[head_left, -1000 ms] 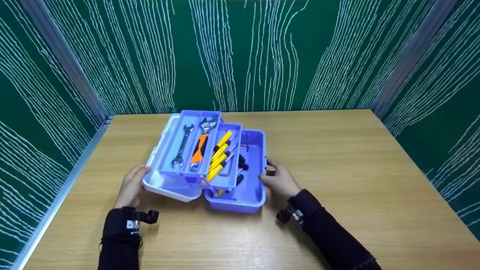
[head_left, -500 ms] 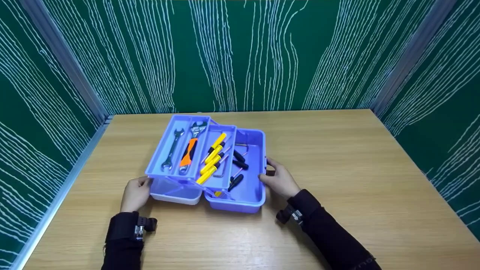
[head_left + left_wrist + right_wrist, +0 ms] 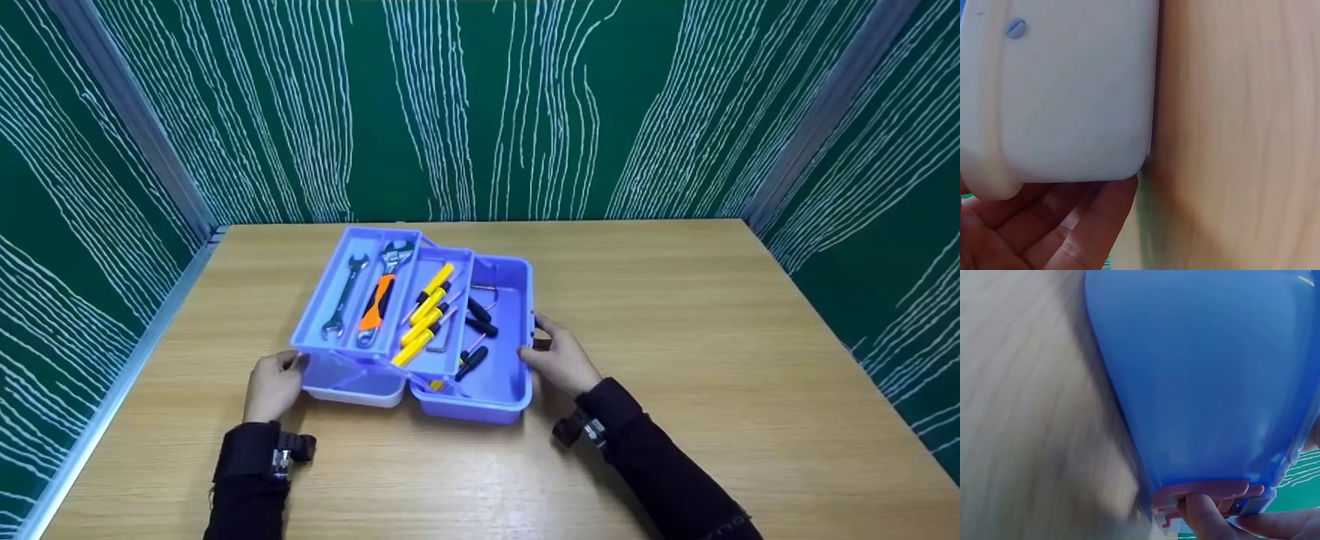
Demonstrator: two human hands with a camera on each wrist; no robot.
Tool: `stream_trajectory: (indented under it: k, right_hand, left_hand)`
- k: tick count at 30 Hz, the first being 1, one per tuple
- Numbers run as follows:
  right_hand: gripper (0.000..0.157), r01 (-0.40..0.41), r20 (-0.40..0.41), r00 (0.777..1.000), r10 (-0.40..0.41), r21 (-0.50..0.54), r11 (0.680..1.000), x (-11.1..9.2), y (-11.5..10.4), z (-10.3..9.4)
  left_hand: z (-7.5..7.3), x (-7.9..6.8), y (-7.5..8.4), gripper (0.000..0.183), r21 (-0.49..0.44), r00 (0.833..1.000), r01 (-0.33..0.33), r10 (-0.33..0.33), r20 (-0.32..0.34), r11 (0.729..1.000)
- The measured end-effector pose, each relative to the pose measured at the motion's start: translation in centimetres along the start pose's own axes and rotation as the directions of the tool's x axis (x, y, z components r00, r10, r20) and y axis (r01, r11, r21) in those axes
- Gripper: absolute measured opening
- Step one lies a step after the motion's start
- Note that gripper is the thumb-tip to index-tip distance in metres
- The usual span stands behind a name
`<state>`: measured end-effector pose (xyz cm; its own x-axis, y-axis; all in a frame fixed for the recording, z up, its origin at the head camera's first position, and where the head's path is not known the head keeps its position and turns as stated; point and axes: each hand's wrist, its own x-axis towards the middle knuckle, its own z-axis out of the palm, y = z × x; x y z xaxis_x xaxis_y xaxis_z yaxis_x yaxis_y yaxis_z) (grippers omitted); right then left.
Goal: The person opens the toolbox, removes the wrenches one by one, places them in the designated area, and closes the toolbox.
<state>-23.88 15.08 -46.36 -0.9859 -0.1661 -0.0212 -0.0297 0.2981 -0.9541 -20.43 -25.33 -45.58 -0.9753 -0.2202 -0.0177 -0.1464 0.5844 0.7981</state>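
Note:
A purple toolbox [image 3: 469,412] stands unfolded on the table, its stepped trays spread to the left. Its whitish lid [image 3: 352,395] lies low under the upper tray. At the lid's left edge, my left hand [image 3: 271,386] holds the rim; the left wrist view shows fingers [image 3: 1092,225] along the lid's side. My right hand [image 3: 561,358] grips the box's right wall, thumb on the rim, other fingers by the reddish latch [image 3: 1204,488]. In the upper tray lie an open-end wrench [image 3: 346,298] and an orange-handled adjustable wrench [image 3: 379,300].
Several yellow-handled screwdrivers [image 3: 417,345] and a hex key [image 3: 439,346] lie in the lower tray. Black-handled screwdrivers [image 3: 472,363] are in the box bottom. The wooden table [image 3: 675,337] extends right and in front, with green, white-lined walls [image 3: 495,112] behind and at both sides.
My left hand has come down and nearer with the lid, which has dropped toward the table. The trays have swung left and down. The right hand has kept its place.

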Motion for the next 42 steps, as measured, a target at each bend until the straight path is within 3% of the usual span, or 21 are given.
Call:
stream_trajectory:
  k: [5,11,17,23,30,37,42]
  right_hand:
    - [0.075,-0.005,0.004,1.0,0.005,0.018,1.0,0.0,-0.1,0.0]
    - [0.075,-0.018,0.011,1.0,0.018,0.033,0.999,0.0,0.0,-0.1]
    - [0.075,-0.027,0.012,1.0,0.026,0.056,0.998,0.0,0.1,-0.1]
    - [0.076,-0.032,0.017,0.999,0.031,0.055,0.998,-0.1,0.1,-0.2]
    - [0.075,-0.013,0.022,1.0,0.011,0.067,0.998,0.0,0.2,-0.2]
    - [0.075,-0.027,0.024,0.999,0.025,0.05,0.998,-0.1,0.1,0.0]
    - [0.075,-0.032,0.022,0.999,0.031,0.06,0.998,0.0,0.1,0.0]
  left_hand:
    - [-0.8,-0.4,0.8,0.027,-0.011,0.999,-0.003,0.003,-0.05,1.0]
    - [-2.9,-0.7,3.5,0.048,-0.059,0.998,-0.005,0.001,-0.065,0.998]
    - [-4.5,-0.6,7.0,0.067,0.007,0.994,-0.089,0.089,-0.057,0.996]
    - [-4.5,0.0,10.6,0.079,0.113,0.989,-0.148,0.146,0.022,0.983]
    - [-3.8,2.0,13.5,0.076,0.262,0.979,-0.172,0.135,0.152,0.95]
    - [-2.8,3.8,15.3,0.073,0.398,0.947,-0.147,0.013,0.32,0.905]
    - [-2.2,4.5,15.9,0.066,0.452,0.922,-0.097,-0.091,0.377,0.887]
